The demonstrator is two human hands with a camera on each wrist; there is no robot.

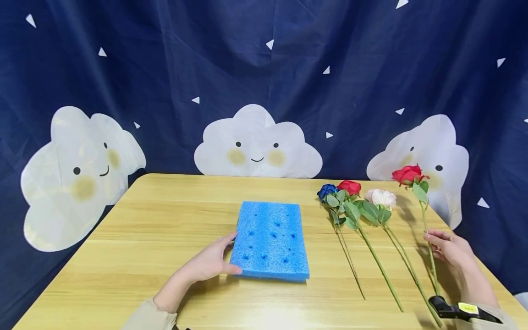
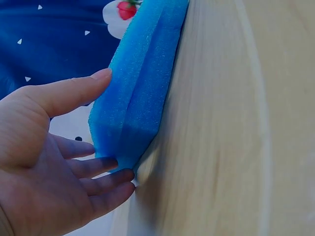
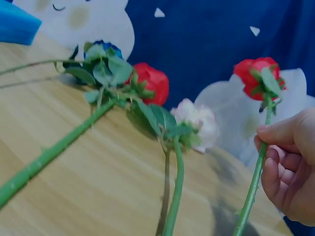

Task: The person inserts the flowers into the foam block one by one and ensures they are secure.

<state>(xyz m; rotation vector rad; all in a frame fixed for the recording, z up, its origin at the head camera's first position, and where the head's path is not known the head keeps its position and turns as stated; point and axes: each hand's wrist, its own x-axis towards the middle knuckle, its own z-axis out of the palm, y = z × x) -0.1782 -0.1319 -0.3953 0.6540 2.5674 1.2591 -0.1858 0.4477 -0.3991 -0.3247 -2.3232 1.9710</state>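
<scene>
A blue foam block (image 1: 270,240) dotted with holes lies midway between the left and right edges of a wood-grained surface (image 1: 165,220); the left hand (image 1: 208,262) touches it, fingers fairly straight and unclenched along its left side, thumb at its near-left corner; near the surface's right edge, the right hand (image 1: 453,252) pinches the stem of a red rose (image 1: 420,191), its bloom raised; between block and hand lie a blue rose (image 1: 327,191), a second red rose (image 1: 350,188) and a pale pink flower (image 1: 381,198), blooms toward the far edge.
</scene>
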